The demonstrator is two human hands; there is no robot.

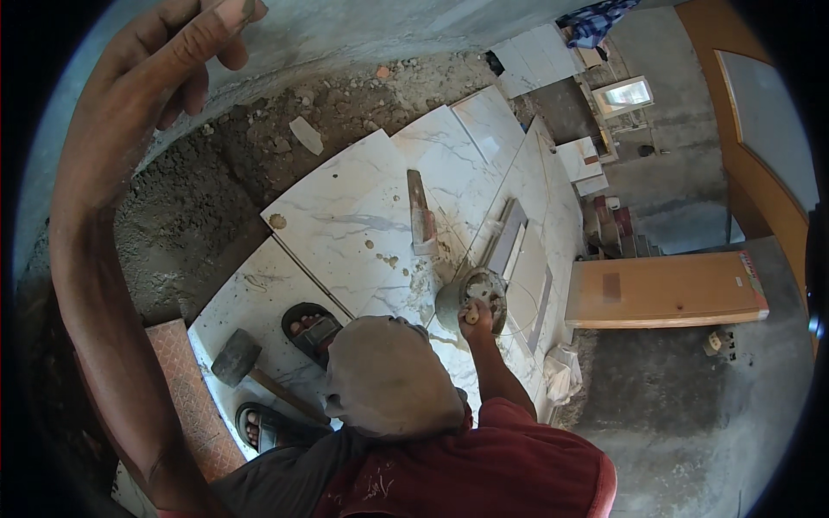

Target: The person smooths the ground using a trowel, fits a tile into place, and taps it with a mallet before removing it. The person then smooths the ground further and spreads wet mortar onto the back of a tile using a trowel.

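Note:
My left hand [186, 52] is raised high at the upper left, close to the grey plastered wall [345, 30]. Its fingers are bent and the tips run off the top edge, so any hold is unclear. My right hand is out of view. Below me a person in a red shirt [484, 470] and grey head cover [389, 380] crouches on white marbled floor tiles [345, 224]. That person's hand [477, 318] rests at a small round bowl [471, 293].
A mallet with a wooden handle [237, 358] lies by the person's sandalled feet [309, 328]. A trowel [421, 216] and a metal straightedge [505, 237] lie on the tiles. Rough mortar bed [199, 198] at left, a reddish patterned tile [194, 397], a wooden door panel [665, 289] at right.

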